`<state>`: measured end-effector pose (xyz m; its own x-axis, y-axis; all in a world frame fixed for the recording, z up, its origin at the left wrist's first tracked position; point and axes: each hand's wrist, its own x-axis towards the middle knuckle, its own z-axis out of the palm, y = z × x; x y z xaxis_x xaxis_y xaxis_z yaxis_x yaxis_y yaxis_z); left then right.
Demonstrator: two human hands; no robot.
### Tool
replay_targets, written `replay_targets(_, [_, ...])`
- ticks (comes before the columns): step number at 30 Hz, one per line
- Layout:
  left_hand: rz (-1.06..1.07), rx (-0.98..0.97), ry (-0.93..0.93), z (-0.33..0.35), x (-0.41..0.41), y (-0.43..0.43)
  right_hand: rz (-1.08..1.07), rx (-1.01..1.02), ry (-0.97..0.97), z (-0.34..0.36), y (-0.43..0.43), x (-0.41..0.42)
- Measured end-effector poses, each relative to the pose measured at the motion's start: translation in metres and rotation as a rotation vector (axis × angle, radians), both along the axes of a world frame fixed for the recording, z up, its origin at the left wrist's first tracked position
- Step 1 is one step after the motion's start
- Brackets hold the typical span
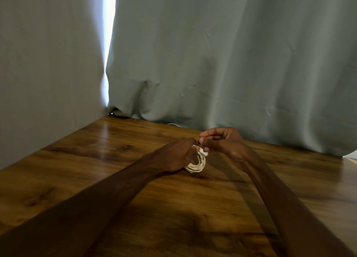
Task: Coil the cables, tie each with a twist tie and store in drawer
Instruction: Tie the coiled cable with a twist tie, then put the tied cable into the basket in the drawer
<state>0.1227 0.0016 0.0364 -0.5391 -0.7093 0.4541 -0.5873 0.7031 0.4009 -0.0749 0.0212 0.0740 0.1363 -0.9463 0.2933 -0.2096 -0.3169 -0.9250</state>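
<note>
A coiled white cable [197, 165] stands on edge on the wooden table [96, 160], near its middle. My left hand [173, 154] grips the coil from the left, covering most of it. A silver connector [205, 152] sticks out at the top of the coil. My right hand [220, 139] hovers just above and to the right, with thumb and forefinger pinching a small dark piece [198, 141] at the coil's top; it is too small to tell what it is.
A grey-green curtain [231, 63] hangs along the table's far edge, and a pale wall [48, 63] runs along its left side. A bit of white cable [172, 124] peeks out under the curtain. No drawer is in view.
</note>
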Motion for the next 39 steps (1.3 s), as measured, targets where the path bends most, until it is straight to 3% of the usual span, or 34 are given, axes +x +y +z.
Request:
replay_targets(13, [-0.012,-0.016,-0.008,-0.002,0.000,-0.002,0.012,0.054,-0.116,-0.004,-0.003,0.003])
replay_targets(18, [-0.033,0.016,0.020,-0.006,0.001,-0.009,0.041,0.022,-0.047,-0.007,-0.008,0.000])
replay_targets(21, [-0.044,0.043,0.072,-0.010,0.002,-0.010,0.079,-0.001,-0.045,-0.009,-0.006,0.001])
replay_targets(25, [-0.056,0.154,0.176,-0.014,0.004,-0.010,-0.079,-0.093,0.007,-0.008,0.002,0.007])
replay_targets(30, [-0.051,0.246,0.288,-0.011,0.005,-0.001,-0.139,0.007,0.099,-0.019,0.027,0.005])
replay_targets(35, [-0.065,0.366,0.460,-0.002,-0.016,0.031,-0.143,0.044,-0.046,-0.021,0.066,-0.013])
replay_targets(39, [-0.169,0.378,0.431,0.009,-0.056,0.073,-0.176,0.022,-0.055,-0.005,0.120,-0.046])
